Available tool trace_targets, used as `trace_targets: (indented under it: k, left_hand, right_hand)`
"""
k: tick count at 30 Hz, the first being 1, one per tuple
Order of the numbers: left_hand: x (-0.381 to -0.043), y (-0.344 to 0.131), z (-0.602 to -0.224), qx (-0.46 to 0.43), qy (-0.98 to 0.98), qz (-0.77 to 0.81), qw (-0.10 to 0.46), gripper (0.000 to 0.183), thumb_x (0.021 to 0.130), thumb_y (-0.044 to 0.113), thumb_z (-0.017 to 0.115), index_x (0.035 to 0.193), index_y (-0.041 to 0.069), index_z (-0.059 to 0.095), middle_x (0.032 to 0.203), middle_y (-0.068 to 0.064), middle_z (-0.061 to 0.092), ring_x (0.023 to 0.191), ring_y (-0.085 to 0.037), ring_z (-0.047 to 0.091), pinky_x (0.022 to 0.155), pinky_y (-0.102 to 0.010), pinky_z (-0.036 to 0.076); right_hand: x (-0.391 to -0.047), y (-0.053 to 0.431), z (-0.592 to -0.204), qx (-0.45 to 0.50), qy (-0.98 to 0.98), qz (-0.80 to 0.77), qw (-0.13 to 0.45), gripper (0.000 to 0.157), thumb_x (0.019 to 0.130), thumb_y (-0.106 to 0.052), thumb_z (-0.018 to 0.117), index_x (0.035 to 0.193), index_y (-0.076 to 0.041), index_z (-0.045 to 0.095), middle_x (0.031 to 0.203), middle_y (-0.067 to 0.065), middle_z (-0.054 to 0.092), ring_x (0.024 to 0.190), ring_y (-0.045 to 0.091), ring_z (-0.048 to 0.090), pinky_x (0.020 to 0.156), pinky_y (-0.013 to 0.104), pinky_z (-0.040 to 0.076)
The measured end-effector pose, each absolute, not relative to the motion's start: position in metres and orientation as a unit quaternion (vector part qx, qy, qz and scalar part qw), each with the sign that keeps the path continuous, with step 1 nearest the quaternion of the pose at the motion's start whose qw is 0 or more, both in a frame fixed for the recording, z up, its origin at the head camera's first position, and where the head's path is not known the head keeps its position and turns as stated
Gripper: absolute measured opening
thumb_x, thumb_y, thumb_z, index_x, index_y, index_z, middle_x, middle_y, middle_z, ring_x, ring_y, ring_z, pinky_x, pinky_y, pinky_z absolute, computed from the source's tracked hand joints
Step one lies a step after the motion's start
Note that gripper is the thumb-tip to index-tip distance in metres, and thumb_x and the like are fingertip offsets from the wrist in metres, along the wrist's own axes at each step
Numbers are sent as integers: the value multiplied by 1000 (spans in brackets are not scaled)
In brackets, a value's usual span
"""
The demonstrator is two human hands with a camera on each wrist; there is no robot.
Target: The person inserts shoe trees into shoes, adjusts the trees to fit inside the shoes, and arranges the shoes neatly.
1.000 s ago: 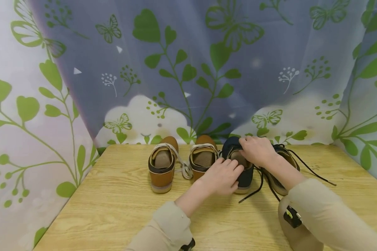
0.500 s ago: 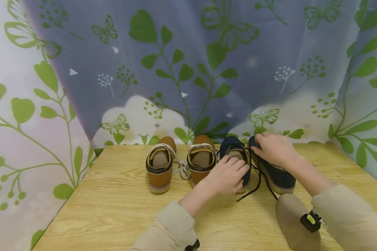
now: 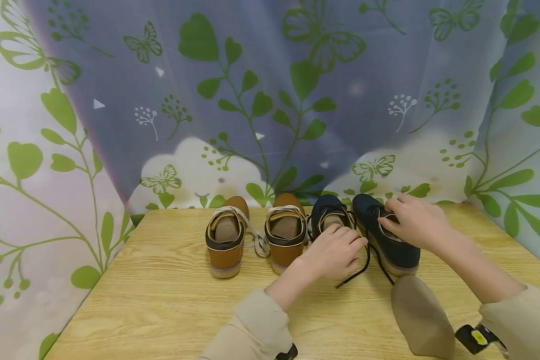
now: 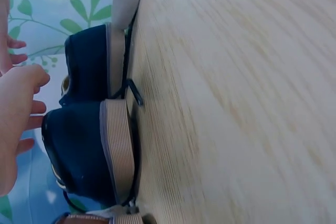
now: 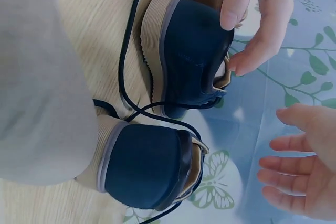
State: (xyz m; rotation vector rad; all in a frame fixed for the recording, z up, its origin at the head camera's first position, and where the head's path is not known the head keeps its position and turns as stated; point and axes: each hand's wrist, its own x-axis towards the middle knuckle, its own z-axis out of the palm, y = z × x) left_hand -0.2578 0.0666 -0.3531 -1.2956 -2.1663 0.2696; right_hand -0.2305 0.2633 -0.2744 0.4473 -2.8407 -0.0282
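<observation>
Two navy lace-up shoes stand side by side, toes toward the backdrop. My left hand lies over the heel and opening of the left navy shoe. In the right wrist view its thumb and bent finger are right at that shoe's collar. My right hand is spread loosely over the opening of the right navy shoe, holding nothing. In the right wrist view its fingers are apart from the shoe. A dark lace trails between the shoes onto the table.
A pair of brown shoes with pale laces stands left: one outermost shoe and one shoe beside the navy pair. A flat beige insole lies on the wooden table near my right forearm. A leaf-patterned backdrop rises behind.
My right hand has moved right, from the left navy shoe to the right one's toe, then back off it. The right navy shoe has turned and its laces shifted. My left hand stays at the left shoe.
</observation>
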Motion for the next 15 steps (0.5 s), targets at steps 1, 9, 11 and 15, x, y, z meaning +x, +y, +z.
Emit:
trace_targets:
  k: [1,9,11,15]
  left_hand:
    - [-257,70,-352,-489,-818,100,287,35,92,35,47,123,21,58,113,6,57,104,-11,53,93,-28,38]
    - [-253,88,-350,-491,-839,83,221,39,94,37,45,130,21,53,120,7,55,110,-10,51,95,-27,36]
    - [-253,92,-350,-491,-842,78,210,40,94,35,45,131,21,52,122,7,55,111,-9,50,95,-26,35]
    - [-252,100,-348,-486,-851,79,181,42,95,36,45,135,23,48,126,8,52,115,-8,48,97,-26,34]
  right_hand:
    - [-227,266,-275,153,-980,-5,131,31,87,-27,64,103,-1,61,92,14,59,69,23,57,49,34,45]
    - [-201,287,-283,163,-978,18,127,29,83,-28,67,97,-3,63,88,10,59,66,19,56,49,32,43]
    - [-196,291,-286,164,-979,19,118,28,83,-29,68,97,-5,63,86,8,58,63,16,54,48,30,41]
    - [-187,298,-292,163,-981,20,100,31,82,-32,68,100,-7,63,87,6,57,65,17,55,49,32,42]
